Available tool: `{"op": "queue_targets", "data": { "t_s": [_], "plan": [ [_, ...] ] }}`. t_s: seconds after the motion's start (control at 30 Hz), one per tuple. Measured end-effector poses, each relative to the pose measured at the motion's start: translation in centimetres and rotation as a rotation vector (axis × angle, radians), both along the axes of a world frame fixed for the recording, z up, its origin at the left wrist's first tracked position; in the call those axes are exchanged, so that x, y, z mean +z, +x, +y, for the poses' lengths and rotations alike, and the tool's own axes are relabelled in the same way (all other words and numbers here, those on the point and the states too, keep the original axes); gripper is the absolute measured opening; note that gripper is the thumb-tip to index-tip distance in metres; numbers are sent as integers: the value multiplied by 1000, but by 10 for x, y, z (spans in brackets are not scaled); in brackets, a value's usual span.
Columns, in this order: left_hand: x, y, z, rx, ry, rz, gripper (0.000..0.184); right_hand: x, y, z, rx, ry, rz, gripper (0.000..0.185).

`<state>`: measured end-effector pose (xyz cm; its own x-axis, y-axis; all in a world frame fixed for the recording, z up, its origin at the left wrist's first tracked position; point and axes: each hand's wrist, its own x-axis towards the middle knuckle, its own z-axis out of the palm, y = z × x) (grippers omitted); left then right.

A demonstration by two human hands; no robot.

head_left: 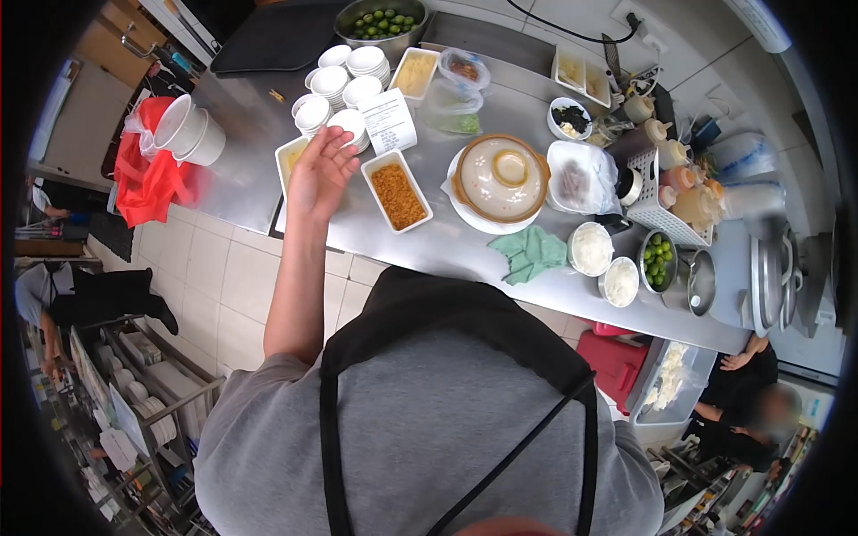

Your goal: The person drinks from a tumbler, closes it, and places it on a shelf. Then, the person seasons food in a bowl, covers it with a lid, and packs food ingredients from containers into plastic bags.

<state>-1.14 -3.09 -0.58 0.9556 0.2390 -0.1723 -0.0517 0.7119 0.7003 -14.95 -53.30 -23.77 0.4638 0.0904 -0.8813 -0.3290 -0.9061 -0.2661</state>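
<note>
My left hand point(322, 174) is raised over the steel counter, palm showing, fingers extended and somewhat curled, with nothing visible in it. Just beyond its fingertips stand stacks of small white cups point(365, 91), with a printed paper slip point(388, 121) beside them. To the right of the hand is a white rectangular tub of orange-brown crumbs point(398, 195). Another pale tub point(291, 163) is partly hidden behind the hand. A lidded clay pot point(502, 179) sits on a white plate farther right. My right hand is out of sight, and so is its forearm.
A green cloth point(527, 254), bowls of white shreds point(591, 248), green citrus point(659, 261) and a bottle basket point(668, 201) line the right side. Red bags and white buckets point(189, 131) stand left. Co-workers point(746, 402) are at the right and far left.
</note>
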Motion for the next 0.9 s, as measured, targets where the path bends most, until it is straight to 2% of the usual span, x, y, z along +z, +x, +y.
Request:
{"op": "queue_targets", "data": {
  "t_s": [0.23, 0.37, 0.43, 0.5, 0.53, 0.57, 0.6, 0.63, 0.67, 0.7, 0.77, 0.87, 0.9],
  "plan": [
    [-13, 8, -5, -37, -78, 7, 21, 1, 2, 9, 33, -3, -22, 40],
    [-21, 15, -7, 0, -80, 51, 21, 16, 16, 13, 202, -63, -55, 41],
    [-25, 20, -4, -31, -101, 8, 21, 39, 31, 2, 352, -153, -70, 41],
    [-23, 25, -4, -86, -92, -7, 21, 84, 48, -24, 361, -251, -148, 41],
    [-26, 29, -3, -125, -94, -21, 21, 111, 66, -33, 221, -266, 40, 33],
    [-30, 33, -3, -118, -86, -24, 21, 151, 79, -41, 56, -129, 1, 22],
    [-31, 39, -6, -105, -77, -28, 20, 183, 88, -58, -151, 184, -136, 15],
    [-30, 45, -13, -120, -79, -39, 20, 224, 100, -63, -225, 461, -335, 16],
    [-29, 48, -20, -130, -65, -36, 20, 240, 116, -76, -377, 550, -519, 17],
    [-28, 51, -29, -136, -51, -31, 20, 267, 138, -78, -301, 474, -972, 17],
    [-19, 58, -53, -124, -41, -12, 20, 318, 185, -101, -466, 193, -1275, 18],
    [-1, 65, -87, -149, 48, 2, 22, 348, 282, -194, -470, -171, -2010, 26],
    [4, 67, -95, -142, 53, -3, 22, 359, 311, -220, -528, -408, -2055, 28]
  ]
}}
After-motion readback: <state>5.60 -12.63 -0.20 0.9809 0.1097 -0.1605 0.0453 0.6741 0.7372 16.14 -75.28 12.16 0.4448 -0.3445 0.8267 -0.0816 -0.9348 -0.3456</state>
